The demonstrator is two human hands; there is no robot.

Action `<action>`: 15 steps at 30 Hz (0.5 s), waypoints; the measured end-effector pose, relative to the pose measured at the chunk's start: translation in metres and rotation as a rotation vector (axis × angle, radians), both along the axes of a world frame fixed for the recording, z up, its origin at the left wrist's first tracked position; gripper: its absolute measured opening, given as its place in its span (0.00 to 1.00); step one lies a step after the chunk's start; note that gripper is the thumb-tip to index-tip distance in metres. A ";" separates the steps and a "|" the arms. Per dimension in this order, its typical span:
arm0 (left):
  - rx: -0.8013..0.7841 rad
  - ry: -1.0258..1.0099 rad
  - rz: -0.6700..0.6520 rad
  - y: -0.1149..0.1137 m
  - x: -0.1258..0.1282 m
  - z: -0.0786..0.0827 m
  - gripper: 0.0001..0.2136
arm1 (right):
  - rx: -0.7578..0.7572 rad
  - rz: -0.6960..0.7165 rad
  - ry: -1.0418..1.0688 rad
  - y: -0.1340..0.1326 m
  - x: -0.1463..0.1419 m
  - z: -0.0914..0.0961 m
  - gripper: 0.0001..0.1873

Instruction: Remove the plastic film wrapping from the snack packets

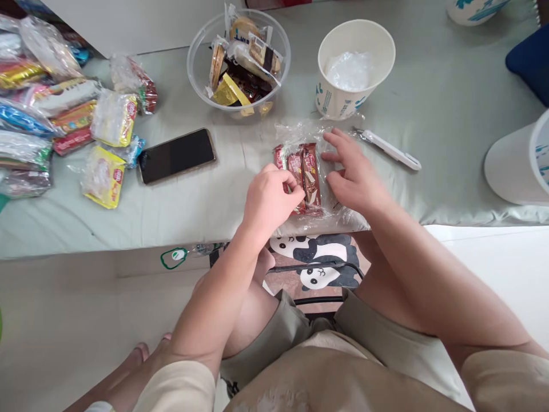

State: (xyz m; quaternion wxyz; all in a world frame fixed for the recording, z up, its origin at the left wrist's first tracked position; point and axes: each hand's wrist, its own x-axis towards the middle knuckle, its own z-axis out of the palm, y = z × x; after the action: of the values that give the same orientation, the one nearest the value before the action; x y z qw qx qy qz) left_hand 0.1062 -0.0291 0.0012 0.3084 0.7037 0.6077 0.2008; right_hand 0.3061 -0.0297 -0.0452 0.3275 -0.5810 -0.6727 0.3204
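Shorts (326, 355) and bare knees sit closest to us, over a panda mat (319, 252) on the floor. Just past them, at the near edge of the counter (450, 114), three red bars (309, 174) lie side by side inside a clear bag (300, 133).

Our left hand (270, 197) is curled almost closed, its fingertips pinching the leftmost bars from the near side. Our right hand (354, 174) lies spread and flat on the bag, just right of the bars, gripping nothing and only pressing the film down. So the bars sit between our two hands, touching the left one and just beside the right.

To handle them well, we judge, the flat hand should keep the slippery film pinned while the pinch stays light, so the bars stay lined up.

Farther out are a white cutter (392, 150), a paper cup (338, 100), a bowl (197, 54) of snacks, a phone (176, 154), and loose packets (114, 117) at far left.
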 end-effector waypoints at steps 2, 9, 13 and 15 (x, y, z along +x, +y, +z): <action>-0.009 -0.095 0.019 0.002 -0.006 0.002 0.07 | 0.007 0.040 -0.028 -0.003 -0.001 0.003 0.38; -0.043 -0.196 0.126 -0.003 -0.065 -0.004 0.06 | -0.025 0.241 -0.132 -0.013 0.000 0.017 0.44; -0.018 -0.267 -0.065 -0.007 -0.083 0.003 0.15 | -0.014 0.345 -0.150 -0.013 0.004 0.019 0.47; 0.008 -0.251 -0.146 -0.007 -0.078 0.011 0.14 | -0.017 0.376 -0.157 -0.013 0.005 0.019 0.50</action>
State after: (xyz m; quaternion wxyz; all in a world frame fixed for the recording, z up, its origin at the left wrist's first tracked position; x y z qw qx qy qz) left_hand 0.0284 -0.0359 0.0125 0.3930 0.7166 0.5107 0.2670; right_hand 0.3109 -0.0425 -0.0267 0.2036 -0.4711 -0.7900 0.3353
